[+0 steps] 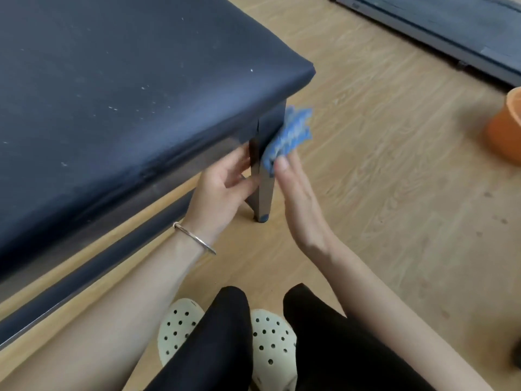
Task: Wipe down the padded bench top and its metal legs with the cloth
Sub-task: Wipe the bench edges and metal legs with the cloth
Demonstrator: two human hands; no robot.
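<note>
Far left we log the dark navy padded bench top (118, 103), flecked with pale specks. Next, our left hand (222, 187), silver bangle (194, 238) at the wrist, fingers loosely curled about the grey metal corner leg (263, 193). Then the blue-and-white patterned cloth (290, 136), pressed against that leg's upper right side by our right hand (298, 198), fingers near flat. Far right: an orange plastic pot (506, 125) on the pale wood-grain floor (394, 179).
</note>
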